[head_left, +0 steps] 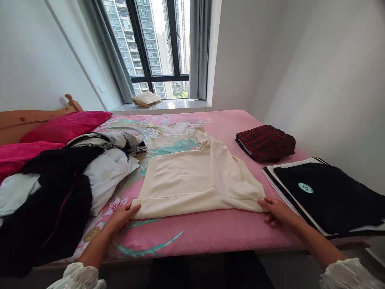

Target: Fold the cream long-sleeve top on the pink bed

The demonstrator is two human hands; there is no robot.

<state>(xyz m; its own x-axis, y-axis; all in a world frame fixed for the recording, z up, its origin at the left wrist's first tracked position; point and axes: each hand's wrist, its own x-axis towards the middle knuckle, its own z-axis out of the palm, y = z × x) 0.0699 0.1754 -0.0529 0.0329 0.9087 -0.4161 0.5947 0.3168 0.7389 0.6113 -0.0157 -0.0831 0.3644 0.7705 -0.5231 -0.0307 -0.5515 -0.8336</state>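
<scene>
A cream long-sleeved sweatshirt [183, 170] lies spread on the bed, its near side turned inward in a long strip. My left hand [123, 214] pinches the strip's left corner, at the hem end. At the other end, my right hand [275, 210] grips the near right corner with thumb and fingers. The collar end points toward the far right, and one sleeve lies across the top of the body. Both forearms reach in from the bottom, with white ruffled cuffs.
Left of the sweatshirt is a heap of loose clothes with black garments [60, 200] and a white one [110, 174], beside magenta pillows [67, 130]. On the right sit a folded red plaid garment [266, 142] and a folded black stack [327, 196]. The pink bedspread [210, 237] ends near me.
</scene>
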